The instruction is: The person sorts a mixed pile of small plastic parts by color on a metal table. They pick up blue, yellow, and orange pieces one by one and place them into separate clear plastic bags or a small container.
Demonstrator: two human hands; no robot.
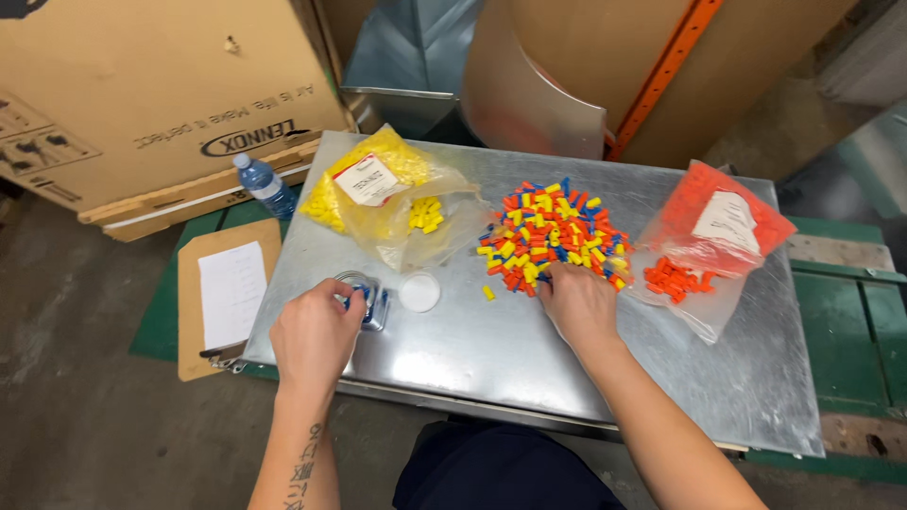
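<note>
Grey concrete floor and big cardboard boxes surround a shiny metal counter [529,349] that rests on green pallets. At the middle of the counter lies a pile [553,236] of small yellow, orange and blue caps. The right hand [578,300] rests on the near edge of that pile, its fingers [553,276] curled down into the caps; whether they grip one I cannot tell, since the knuckles hide the tips. One yellow cap [488,293] lies alone just left of the pile. The left hand [316,335] sits at the near left of the counter, its fingers [354,297] pinched over the mouth of a small clear jar [368,300], and something blue shows between them, probably a blue cap. A round white lid [419,292] lies flat just right of the jar. Behind these, a clear bag of yellow caps [378,184] lies open toward the pile, a few yellow caps loose inside its mouth. At the right end, a clear bag of orange caps [713,231] lies with some caps near its opening. Off the counter to the left are a water bottle [265,186] and a clipboard [230,293] with a white sheet.
</note>
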